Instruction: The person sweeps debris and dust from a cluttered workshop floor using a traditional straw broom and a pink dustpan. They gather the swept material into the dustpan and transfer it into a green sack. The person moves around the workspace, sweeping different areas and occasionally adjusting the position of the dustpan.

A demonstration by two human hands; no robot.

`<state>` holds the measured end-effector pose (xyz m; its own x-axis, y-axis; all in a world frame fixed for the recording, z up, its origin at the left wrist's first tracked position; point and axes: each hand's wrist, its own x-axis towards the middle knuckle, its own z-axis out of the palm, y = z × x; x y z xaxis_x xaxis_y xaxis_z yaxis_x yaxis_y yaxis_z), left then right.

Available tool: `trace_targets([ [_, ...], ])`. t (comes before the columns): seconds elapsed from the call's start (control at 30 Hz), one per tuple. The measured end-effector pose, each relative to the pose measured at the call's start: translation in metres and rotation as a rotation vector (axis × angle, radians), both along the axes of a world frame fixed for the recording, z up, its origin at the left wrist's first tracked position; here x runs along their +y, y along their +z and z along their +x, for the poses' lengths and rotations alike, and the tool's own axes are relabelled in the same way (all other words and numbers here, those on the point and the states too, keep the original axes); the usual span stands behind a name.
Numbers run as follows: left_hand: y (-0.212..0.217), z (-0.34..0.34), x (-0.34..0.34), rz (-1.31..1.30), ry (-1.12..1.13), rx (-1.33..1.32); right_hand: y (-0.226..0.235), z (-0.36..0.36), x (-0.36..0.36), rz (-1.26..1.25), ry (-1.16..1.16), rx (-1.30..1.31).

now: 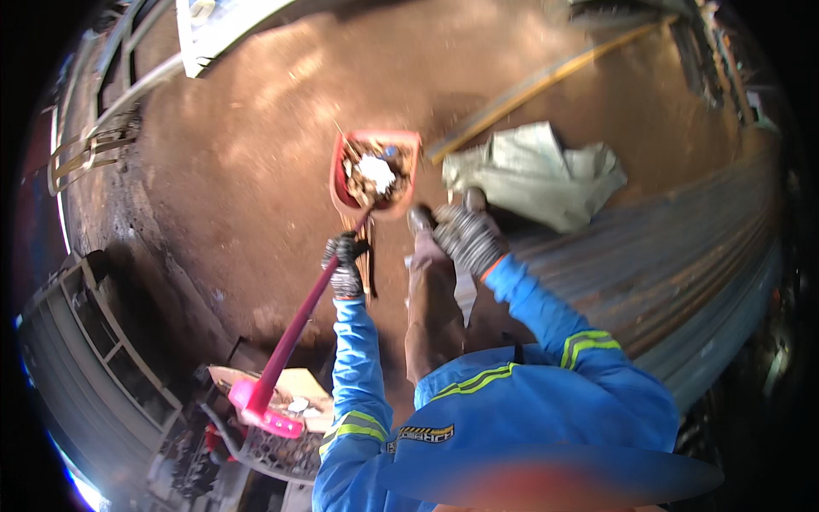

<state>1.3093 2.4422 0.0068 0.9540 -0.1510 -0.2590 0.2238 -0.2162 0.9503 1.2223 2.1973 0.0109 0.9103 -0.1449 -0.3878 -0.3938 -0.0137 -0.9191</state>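
My left hand (345, 264), in a black-and-white knit glove, is wrapped round a long magenta handle (299, 322). The handle runs from a red dustpan (338, 192) to a wide pink end (271, 416) at lower left. In the pan lies a heap of dry brown debris (363, 183) with a crumpled white piece and a bit of blue. Thin tan sticks (367, 277) show just beside my left hand; whether it holds them too is unclear. My right hand (467, 241), in a matching glove, hangs over my shoes with loosely extended, slightly blurred fingers; I see nothing in it.
Right of the pan lies a pale greenish sack (546, 171), with a long yellowish bar (546, 85) beyond it. Corrugated metal sheets (665, 256) cover the right side. Metal frames (119, 341) stand at left, near an open cardboard box (311, 392) at lower left. The ground is brown dirt.
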Motion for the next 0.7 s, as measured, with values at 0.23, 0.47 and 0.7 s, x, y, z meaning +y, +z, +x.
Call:
trace_targets([
  [0.23, -0.07, 0.01, -0.026, -0.119, 0.218, 0.225, -0.295, -0.063, -0.136, -0.964, -0.085, 0.41],
  [0.47, -0.12, 0.009, -0.008, -0.036, 0.2, 0.113, -0.407, 0.071, -0.152, -1.114, -0.073, 0.634],
  [0.7, -0.095, 0.012, -0.024, 0.074, 0.079, 0.149, -0.419, 0.074, -0.162, -1.13, 0.474, 0.617],
])
